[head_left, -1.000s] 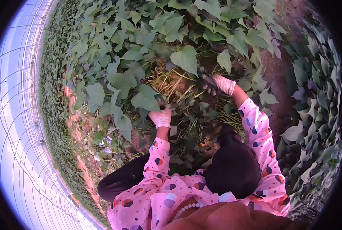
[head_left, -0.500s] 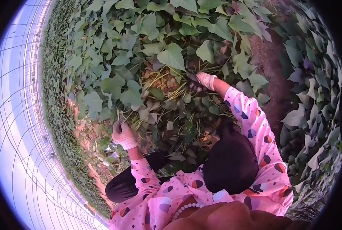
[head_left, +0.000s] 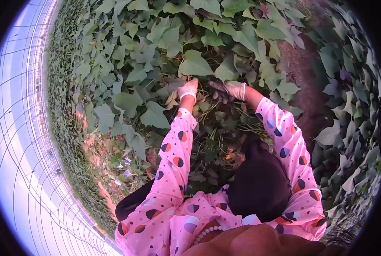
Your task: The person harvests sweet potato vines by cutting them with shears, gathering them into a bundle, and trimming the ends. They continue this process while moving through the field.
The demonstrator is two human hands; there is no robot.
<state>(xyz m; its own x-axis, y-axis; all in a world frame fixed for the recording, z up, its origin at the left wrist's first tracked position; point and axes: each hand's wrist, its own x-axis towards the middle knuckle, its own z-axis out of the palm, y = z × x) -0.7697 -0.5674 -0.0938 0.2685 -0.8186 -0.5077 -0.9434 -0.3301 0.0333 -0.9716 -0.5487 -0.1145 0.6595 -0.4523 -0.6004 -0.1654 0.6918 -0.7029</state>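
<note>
My left hand (head_left: 188,88), in a pale glove, reaches in among the vines below a broad green leaf (head_left: 195,64). Its fingers are drawn together; foliage hides what lies between them. Close by on the right is my right hand (head_left: 227,91), whose glove is pale at the wrist and dark over the fingers. Those fingers point left and are spread apart over shaded stems, with nothing plainly held. Leafy vines (head_left: 155,115) surround both hands, and thin green stems (head_left: 207,143) tangle below them.
A dark knee (head_left: 260,181) is bent under my right arm. Bare brown soil (head_left: 301,81) runs between this row and another leafy row (head_left: 348,106) on the right. Dry litter (head_left: 124,164) lies at the lower left, and wire netting (head_left: 15,106) stands at the far left.
My left hand has moved up and right from the lower vines to beside my right hand. The yellowish stem patch is now mostly covered. My right hand has shifted only slightly.
</note>
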